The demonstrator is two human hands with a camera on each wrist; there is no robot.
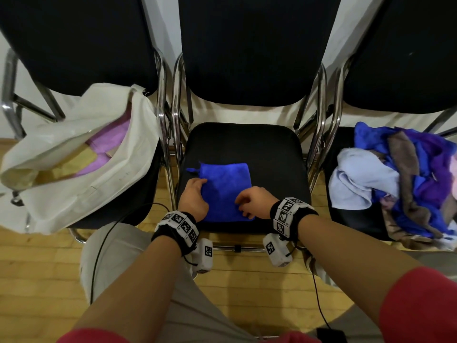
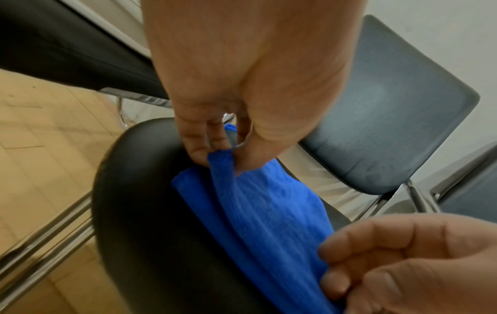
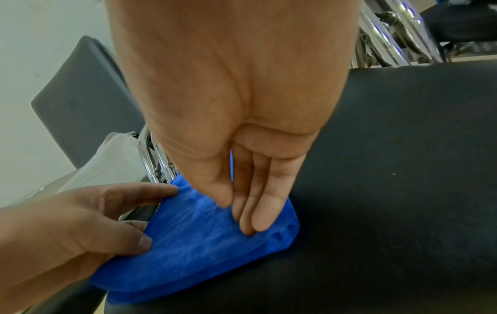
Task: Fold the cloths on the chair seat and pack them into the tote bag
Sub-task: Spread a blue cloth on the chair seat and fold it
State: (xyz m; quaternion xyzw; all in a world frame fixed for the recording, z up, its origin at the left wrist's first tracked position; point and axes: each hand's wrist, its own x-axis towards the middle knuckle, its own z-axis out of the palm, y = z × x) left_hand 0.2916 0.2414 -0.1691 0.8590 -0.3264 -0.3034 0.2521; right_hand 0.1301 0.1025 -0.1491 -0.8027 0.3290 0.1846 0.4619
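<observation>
Blue cloth [image 1: 225, 191], folded to a rectangle, lies on the near half of the black middle chair seat [image 1: 272, 154]. Your left hand [image 1: 194, 200] pinches its left edge between thumb and fingers; your right hand [image 1: 254, 201] grips its near right corner, fingers curled on the cloth. Farther left, the cream tote bag [image 1: 81, 169] gapes, a pink cloth [image 1: 108, 142] inside. Farther right, unfolded cloths [image 1: 395, 184] heap on the next seat.

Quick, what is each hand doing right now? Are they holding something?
Left hand: closed, pinching the left edge of the blue cloth.
Right hand: closed, fingers pinching the near right part of the same blue cloth.
</observation>
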